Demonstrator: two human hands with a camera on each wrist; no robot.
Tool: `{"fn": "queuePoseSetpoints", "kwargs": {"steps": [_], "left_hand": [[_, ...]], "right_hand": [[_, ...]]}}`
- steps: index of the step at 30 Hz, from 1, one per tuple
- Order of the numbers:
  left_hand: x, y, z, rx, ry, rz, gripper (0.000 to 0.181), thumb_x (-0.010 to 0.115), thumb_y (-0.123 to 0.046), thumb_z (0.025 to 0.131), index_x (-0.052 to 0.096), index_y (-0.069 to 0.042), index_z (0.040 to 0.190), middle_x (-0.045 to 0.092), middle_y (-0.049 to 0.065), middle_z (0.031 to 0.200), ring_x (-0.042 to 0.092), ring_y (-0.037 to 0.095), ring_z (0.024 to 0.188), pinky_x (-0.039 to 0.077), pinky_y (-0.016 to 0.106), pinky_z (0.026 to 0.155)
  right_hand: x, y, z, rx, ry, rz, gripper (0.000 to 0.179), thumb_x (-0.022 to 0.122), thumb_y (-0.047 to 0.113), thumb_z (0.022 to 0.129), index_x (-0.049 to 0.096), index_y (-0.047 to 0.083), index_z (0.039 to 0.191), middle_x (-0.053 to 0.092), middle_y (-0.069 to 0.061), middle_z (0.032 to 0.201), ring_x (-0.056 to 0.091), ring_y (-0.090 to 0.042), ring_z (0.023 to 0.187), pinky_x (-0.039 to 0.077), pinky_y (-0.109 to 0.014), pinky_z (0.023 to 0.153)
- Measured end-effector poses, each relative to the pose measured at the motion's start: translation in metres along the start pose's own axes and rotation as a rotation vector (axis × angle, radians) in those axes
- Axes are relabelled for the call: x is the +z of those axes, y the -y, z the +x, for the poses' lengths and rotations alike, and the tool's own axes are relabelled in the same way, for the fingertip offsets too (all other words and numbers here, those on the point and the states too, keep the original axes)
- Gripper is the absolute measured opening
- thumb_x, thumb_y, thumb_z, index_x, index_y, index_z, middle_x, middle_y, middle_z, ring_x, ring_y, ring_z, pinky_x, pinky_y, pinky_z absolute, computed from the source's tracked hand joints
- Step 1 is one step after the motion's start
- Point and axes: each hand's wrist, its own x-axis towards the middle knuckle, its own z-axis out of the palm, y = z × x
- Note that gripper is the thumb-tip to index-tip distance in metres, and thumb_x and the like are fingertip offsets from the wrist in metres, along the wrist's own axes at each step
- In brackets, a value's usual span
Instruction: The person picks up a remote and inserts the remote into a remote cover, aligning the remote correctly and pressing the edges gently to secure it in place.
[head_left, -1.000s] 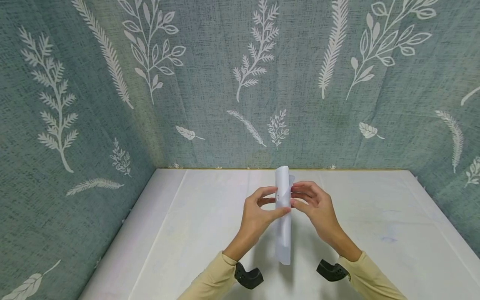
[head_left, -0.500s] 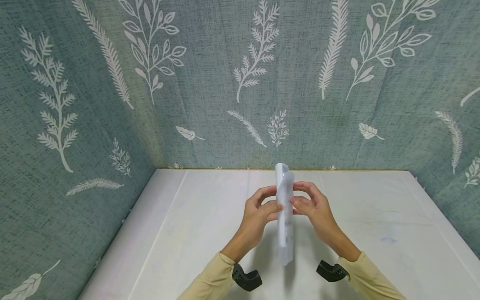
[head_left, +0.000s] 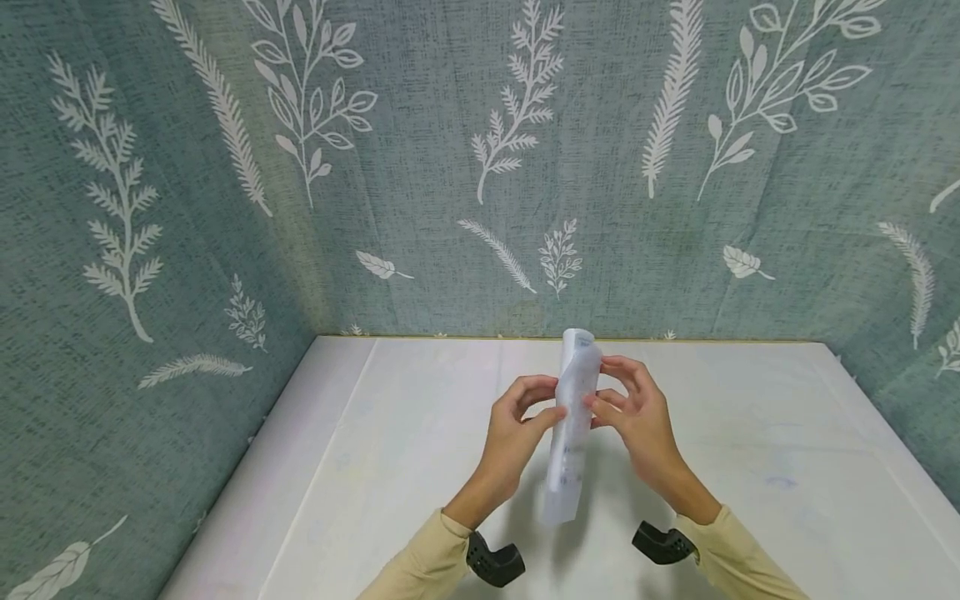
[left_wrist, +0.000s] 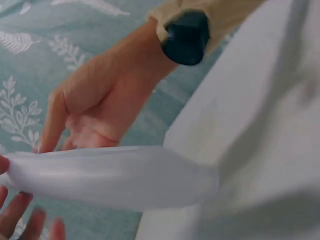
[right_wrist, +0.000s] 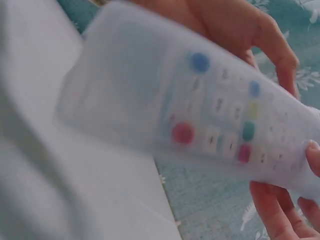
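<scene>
A remote control in a frosted translucent cover (head_left: 572, 437) is held upright between both hands, above the white table. My left hand (head_left: 517, 429) pinches its left edge, thumb in front and fingers behind. On the opposite edge, my right hand (head_left: 637, 412) grips with thumb and fingers. Blue, red, yellow and green buttons show through the cover on the remote control (right_wrist: 215, 110) in the right wrist view. The left wrist view has the smooth plain back of the covered remote (left_wrist: 110, 177). Loose cover extends past the remote's lower end.
The white-covered table (head_left: 390, 467) spreads beneath both hands. Green-grey leaf-patterned fabric (head_left: 435, 150) hangs behind it and along its sides. Black wrist cameras, one on the left wrist (head_left: 495, 562) and one on the right (head_left: 663, 543), sit below the sleeves' cuffs.
The covered remote has turned about its long axis, from plain side to button face toward the head camera. Its lower end swings slightly left. Both hands stay nearly in place, with fingers shifting along the edges.
</scene>
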Motion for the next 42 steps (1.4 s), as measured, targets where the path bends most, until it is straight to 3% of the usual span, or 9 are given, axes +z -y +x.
{"fn": "queuePoseSetpoints", "kwargs": {"steps": [2,8,14,19,26,32,42], "left_hand": [[0.000,0.000,-0.001,0.019,-0.008,0.033,0.031,0.065,-0.005,0.087,0.059,-0.008,0.117,0.064,0.008,0.111,0.059,0.020,0.102,0.054,0.033,0.078],[-0.001,0.002,0.001,0.025,-0.026,-0.004,0.026,0.065,-0.012,0.090,0.060,-0.005,0.114,0.061,0.010,0.108,0.064,0.020,0.088,0.057,0.030,0.061],[-0.003,0.003,0.002,-0.007,-0.078,-0.066,0.019,0.066,-0.012,0.089,0.064,0.001,0.103,0.060,0.009,0.101,0.065,0.017,0.080,0.056,0.029,0.050],[-0.004,0.002,0.002,-0.024,-0.045,-0.083,0.018,0.066,-0.010,0.089,0.064,0.004,0.100,0.060,0.008,0.097,0.065,0.017,0.081,0.056,0.032,0.049],[-0.005,0.004,0.001,-0.060,0.006,-0.025,0.018,0.069,-0.010,0.087,0.066,0.004,0.096,0.060,0.008,0.095,0.064,0.017,0.078,0.058,0.039,0.054],[-0.001,0.005,0.000,-0.050,-0.002,-0.029,0.018,0.071,-0.009,0.085,0.066,0.005,0.096,0.062,0.010,0.092,0.064,0.017,0.079,0.057,0.039,0.052],[0.003,0.004,-0.001,-0.071,-0.034,-0.006,0.017,0.072,-0.010,0.084,0.068,0.001,0.096,0.064,0.012,0.093,0.066,0.021,0.081,0.057,0.040,0.049]], "right_hand": [[-0.001,0.000,0.000,-0.011,-0.012,-0.017,0.051,0.063,-0.006,0.087,0.038,-0.003,0.132,0.048,-0.011,0.123,0.065,-0.015,0.086,0.058,-0.030,0.063],[-0.004,0.002,-0.001,-0.005,0.003,-0.055,0.054,0.062,-0.003,0.089,0.036,0.001,0.136,0.046,-0.013,0.124,0.063,-0.015,0.083,0.055,-0.026,0.061],[-0.005,0.007,0.003,0.016,0.012,-0.112,0.041,0.053,0.012,0.097,0.043,0.007,0.137,0.052,-0.012,0.120,0.061,-0.018,0.095,0.056,-0.029,0.071],[-0.006,0.012,0.008,0.045,-0.035,-0.114,0.038,0.049,0.022,0.100,0.048,0.004,0.134,0.057,-0.006,0.115,0.060,-0.019,0.095,0.057,-0.031,0.071],[-0.007,0.013,0.012,0.076,-0.088,-0.110,0.038,0.055,0.023,0.097,0.055,-0.001,0.126,0.061,-0.001,0.108,0.064,-0.018,0.085,0.058,-0.033,0.062],[-0.009,0.016,0.012,0.073,-0.135,-0.123,0.032,0.059,0.019,0.095,0.059,-0.004,0.117,0.064,0.000,0.104,0.065,-0.018,0.079,0.058,-0.033,0.055],[-0.009,0.012,0.008,0.084,-0.121,-0.138,0.029,0.059,0.016,0.095,0.061,-0.005,0.114,0.063,0.000,0.103,0.065,-0.018,0.077,0.057,-0.033,0.053]]}}
